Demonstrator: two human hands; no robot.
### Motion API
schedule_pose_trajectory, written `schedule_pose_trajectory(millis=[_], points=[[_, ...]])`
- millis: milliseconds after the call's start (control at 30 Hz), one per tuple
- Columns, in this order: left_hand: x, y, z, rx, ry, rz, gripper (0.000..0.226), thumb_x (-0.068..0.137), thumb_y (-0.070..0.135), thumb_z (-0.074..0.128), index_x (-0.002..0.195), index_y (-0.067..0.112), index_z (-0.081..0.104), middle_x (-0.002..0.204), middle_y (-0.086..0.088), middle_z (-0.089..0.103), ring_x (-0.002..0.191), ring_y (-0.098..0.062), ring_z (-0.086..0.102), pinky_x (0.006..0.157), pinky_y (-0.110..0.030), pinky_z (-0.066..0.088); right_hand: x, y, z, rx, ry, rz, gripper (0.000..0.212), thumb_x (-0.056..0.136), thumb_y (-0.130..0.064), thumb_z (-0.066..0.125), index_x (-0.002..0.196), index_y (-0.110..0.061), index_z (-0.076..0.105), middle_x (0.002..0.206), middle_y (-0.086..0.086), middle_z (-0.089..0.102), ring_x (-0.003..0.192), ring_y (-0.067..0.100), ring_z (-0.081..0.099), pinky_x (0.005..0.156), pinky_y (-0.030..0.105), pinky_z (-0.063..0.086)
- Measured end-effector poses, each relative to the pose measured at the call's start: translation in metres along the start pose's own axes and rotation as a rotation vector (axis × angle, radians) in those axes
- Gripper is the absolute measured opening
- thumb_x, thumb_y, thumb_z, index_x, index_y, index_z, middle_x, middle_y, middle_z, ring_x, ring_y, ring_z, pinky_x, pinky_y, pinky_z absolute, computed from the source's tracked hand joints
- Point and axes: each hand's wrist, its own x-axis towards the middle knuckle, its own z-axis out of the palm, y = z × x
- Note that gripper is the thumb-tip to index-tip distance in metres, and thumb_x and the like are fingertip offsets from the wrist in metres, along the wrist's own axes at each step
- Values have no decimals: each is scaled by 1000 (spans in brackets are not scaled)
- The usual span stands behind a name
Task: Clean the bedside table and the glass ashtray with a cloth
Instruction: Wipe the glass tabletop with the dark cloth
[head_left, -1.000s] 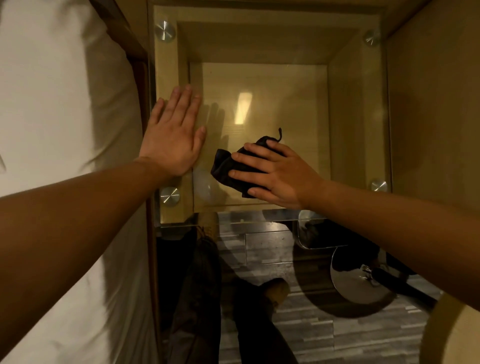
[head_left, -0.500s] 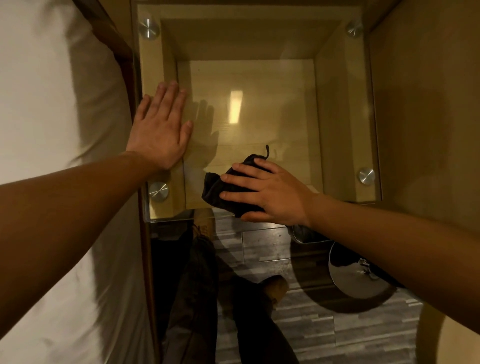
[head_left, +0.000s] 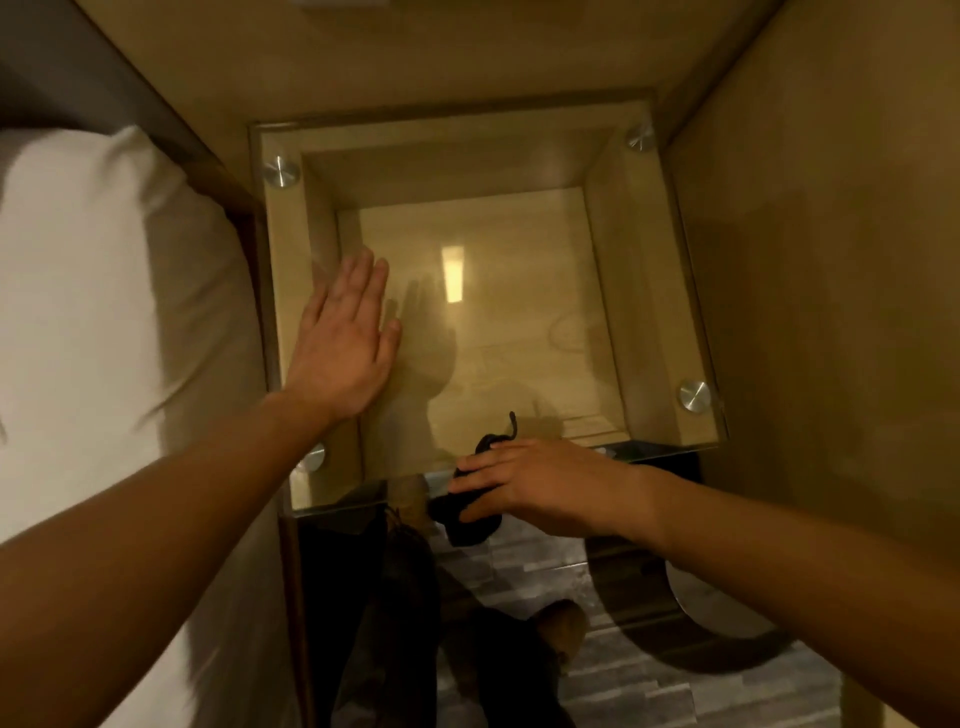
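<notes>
The right hand (head_left: 540, 483) presses a dark cloth (head_left: 467, 519) at the glass surface's (head_left: 519, 322) near edge, fingers spread; the cloth overhangs it. The left hand (head_left: 343, 343) lies flat near the left edge, fingers together.

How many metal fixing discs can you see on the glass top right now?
4: far-left corner disc, far-right corner disc, near-right corner disc, and near-left corner disc, partly covered by the left forearm.

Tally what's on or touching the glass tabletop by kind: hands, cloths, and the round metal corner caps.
Hands: 2, left hand flat on the glass, right hand on the cloth
Cloths: 1, black cloth at the near edge
Metal corner caps: 4
Total: 7
</notes>
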Motion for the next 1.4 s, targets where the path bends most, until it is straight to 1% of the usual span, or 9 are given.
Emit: schedule_pose_trajectory(millis=[200,267,400,567,633,733,833,1033,1400], points=[[27,42,19,9,-41,-16,72,106,58,10,167,22,-5,175,0,-11,161,-18,-13,129,-49,-3,-25,-7,-63,700,101,293,46,104,-2,54,145,-22,60,159,-9,47,143,-7,39,115,8,28],[32,45,28,59,-44,-4,71,106,57,7,167,22,-3,176,-1,-9,161,-20,-12,129,-51,-3,-32,6,-89,801,252,367,47,103,0,55,143,-24,60,153,-12,52,137,-6,49,114,13,36],[34,45,36,104,-22,4,69,108,55,8,167,21,1,176,-2,-3,162,-21,-8,129,-53,2,-34,53,-138,839,504,463,47,104,-1,53,142,-28,57,126,-31,64,100,-6,67,84,19,57],[33,45,36,106,-44,1,68,108,54,9,167,21,-2,175,0,-8,161,-19,-13,129,-52,-2,2,127,-195,499,655,568,44,106,-6,52,148,-20,53,149,-7,53,117,-12,55,105,19,45],[33,44,36,112,-52,-2,68,108,53,11,167,20,-1,175,-1,-8,161,-20,-13,129,-52,-2,22,153,-218,308,645,571,47,107,-10,53,152,-19,49,161,2,44,139,0,43,116,19,32],[35,44,37,106,-60,-4,69,108,52,14,167,20,0,175,-2,-7,162,-20,-13,129,-52,-3,54,185,-243,7,483,488,52,108,-28,53,158,-25,40,170,4,29,156,24,26,125,36,22],[35,44,40,120,-58,-9,69,108,52,16,167,20,-1,176,-2,-8,161,-19,-15,129,-51,-6,74,206,-247,-247,268,502,59,106,-56,39,162,-40,25,174,-6,13,161,27,8,123,56,14],[37,43,41,173,-31,8,69,109,50,22,166,17,4,176,-5,1,162,-22,-5,128,-52,-3,81,227,-235,-349,239,467,59,105,-64,18,161,-47,15,175,-11,6,161,21,1,124,56,11],[39,41,43,176,-22,-7,68,109,52,17,167,20,5,176,-3,0,163,-22,-5,128,-50,-4,69,223,-204,-477,291,378,56,107,-56,25,161,-43,20,174,-7,16,161,24,12,126,52,17]])
